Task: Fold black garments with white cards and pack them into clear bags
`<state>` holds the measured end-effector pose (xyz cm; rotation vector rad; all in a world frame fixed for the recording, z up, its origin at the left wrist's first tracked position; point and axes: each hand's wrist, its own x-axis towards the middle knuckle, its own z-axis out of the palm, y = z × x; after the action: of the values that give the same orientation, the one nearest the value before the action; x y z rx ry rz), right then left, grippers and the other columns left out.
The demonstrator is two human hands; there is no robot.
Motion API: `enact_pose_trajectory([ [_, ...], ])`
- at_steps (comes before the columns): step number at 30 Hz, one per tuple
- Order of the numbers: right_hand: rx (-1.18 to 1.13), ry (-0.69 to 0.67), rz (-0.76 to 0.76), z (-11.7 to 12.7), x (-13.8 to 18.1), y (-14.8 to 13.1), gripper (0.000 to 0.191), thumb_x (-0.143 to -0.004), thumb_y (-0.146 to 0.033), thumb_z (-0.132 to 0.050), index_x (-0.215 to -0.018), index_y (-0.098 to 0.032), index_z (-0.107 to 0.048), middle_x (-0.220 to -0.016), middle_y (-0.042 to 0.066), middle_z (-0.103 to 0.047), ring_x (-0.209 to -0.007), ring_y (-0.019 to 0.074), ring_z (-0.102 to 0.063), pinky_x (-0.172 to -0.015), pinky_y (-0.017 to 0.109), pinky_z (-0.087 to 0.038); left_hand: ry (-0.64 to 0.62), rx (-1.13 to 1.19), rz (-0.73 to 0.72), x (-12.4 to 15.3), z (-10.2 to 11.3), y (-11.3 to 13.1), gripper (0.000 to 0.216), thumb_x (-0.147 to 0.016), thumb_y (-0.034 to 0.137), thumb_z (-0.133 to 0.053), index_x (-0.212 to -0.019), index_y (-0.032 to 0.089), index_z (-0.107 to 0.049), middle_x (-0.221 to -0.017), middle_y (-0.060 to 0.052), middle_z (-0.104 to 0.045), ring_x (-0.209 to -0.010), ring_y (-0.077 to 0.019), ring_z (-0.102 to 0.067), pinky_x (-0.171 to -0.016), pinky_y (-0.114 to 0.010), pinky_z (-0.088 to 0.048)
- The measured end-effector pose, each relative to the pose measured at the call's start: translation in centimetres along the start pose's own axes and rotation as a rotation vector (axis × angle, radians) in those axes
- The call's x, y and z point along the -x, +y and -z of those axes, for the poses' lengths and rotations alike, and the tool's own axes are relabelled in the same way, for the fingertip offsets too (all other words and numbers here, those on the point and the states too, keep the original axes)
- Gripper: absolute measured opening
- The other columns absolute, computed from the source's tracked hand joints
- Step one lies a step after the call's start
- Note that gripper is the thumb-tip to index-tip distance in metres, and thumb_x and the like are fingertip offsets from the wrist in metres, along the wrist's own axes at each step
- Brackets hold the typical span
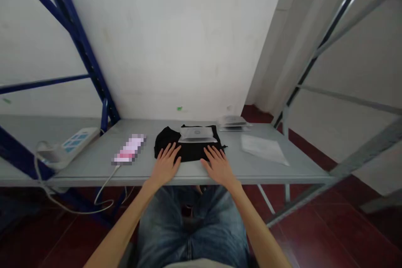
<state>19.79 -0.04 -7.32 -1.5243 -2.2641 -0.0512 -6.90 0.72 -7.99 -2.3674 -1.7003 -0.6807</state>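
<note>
My left hand (166, 164) lies flat with spread fingers, its fingertips on the near left edge of a black cloth item (188, 150). Across from it, my right hand (218, 165) rests the same way, fingertips touching the cloth's near right part. Neither hand grips anything. The cloth is spread on the grey tabletop (188, 179), with a rounded bulge at its left end. On top of the cloth, toward its far side, lies a flat packet in a clear, whitish plastic bag (197, 133) with a small round mark.
Several similar bagged packets (234, 122) are stacked at the back right, with a flat whitish plastic bag (264, 147) nearer. A blurred-out phone (130, 149) on a white cable lies left. Farther left is a white power strip (77, 142). Blue (84, 50) and grey metal posts (310, 63) flank the table.
</note>
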Motion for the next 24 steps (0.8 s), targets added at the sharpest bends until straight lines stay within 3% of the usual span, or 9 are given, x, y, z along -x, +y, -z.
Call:
enact_pose_trajectory([
  [8,0.020,0.008,0.000,-0.05,0.21,-0.09,0.068,-0.109,-0.057,-0.031,-0.163,-0.017,-0.039,-0.171,0.010,-0.031,-0.160,0.0292,-0.025,-0.130,0.052,-0.020,0.027,-0.045,-0.086,0.10,0.53,0.43,0.052,-0.107,0.032,-0.035,-0.156,0.024,-0.049,-0.170,-0.007,-0.035,-0.160,-0.0292,-0.026,-0.129,-0.057,-0.027],
  [13,0.031,-0.021,-0.002,-0.02,0.26,-0.12,0.071,-0.108,-0.059,-0.032,-0.164,-0.016,-0.037,-0.170,0.011,-0.033,-0.159,0.0298,-0.027,-0.130,0.052,-0.019,-0.026,-0.008,-0.076,0.17,0.30,0.34,0.052,-0.108,0.034,-0.032,-0.155,0.022,-0.051,-0.166,-0.009,-0.043,-0.156,-0.0278,-0.035,-0.127,-0.054,-0.031],
  [24,0.027,-0.027,-0.006,0.20,0.31,-0.26,0.069,-0.107,-0.058,-0.038,-0.161,-0.015,-0.042,-0.167,0.013,-0.039,-0.157,0.0297,-0.031,-0.129,0.051,-0.020,-0.020,0.029,-0.077,0.08,-0.08,0.00,0.053,-0.108,0.039,-0.035,-0.156,0.022,-0.049,-0.165,-0.010,-0.043,-0.156,-0.0287,-0.036,-0.127,-0.055,-0.030],
])
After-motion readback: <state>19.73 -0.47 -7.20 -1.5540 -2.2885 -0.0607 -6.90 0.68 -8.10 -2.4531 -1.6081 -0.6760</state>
